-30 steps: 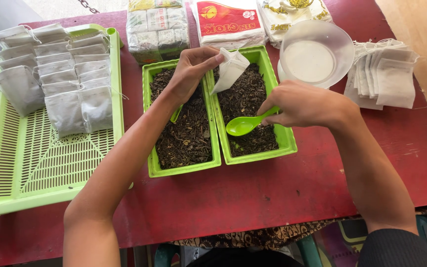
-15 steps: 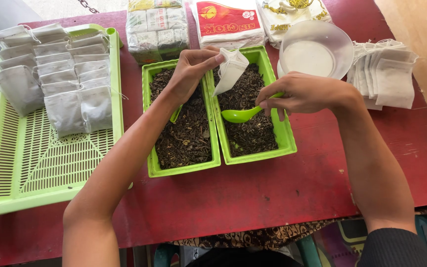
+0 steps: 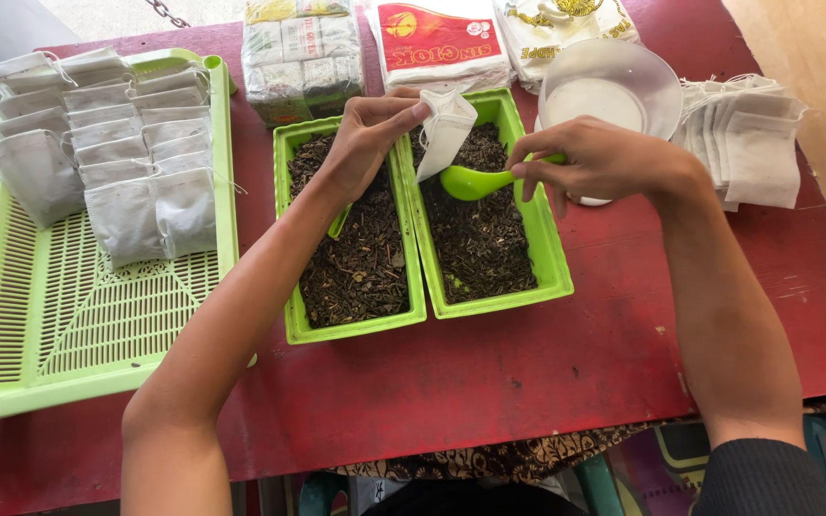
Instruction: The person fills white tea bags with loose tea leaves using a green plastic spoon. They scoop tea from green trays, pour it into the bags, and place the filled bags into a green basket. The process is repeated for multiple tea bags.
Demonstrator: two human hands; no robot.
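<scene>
My left hand pinches a small white paper pouch by its top edge, hanging over the right green tray of dark loose tea leaves. My right hand holds a green plastic spoon by the handle, its bowl just under the pouch and above the leaves. A second green tray of tea leaves lies directly left of the first, under my left wrist.
A large slotted green tray at the left carries rows of filled white pouches. A stack of flat white pouches lies at the right beside a clear round bowl. Packets line the red table's far edge.
My right hand has lifted the spoon from low over the right tray and carried it up and leftward to the pouch. My left hand keeps the pouch in place.
</scene>
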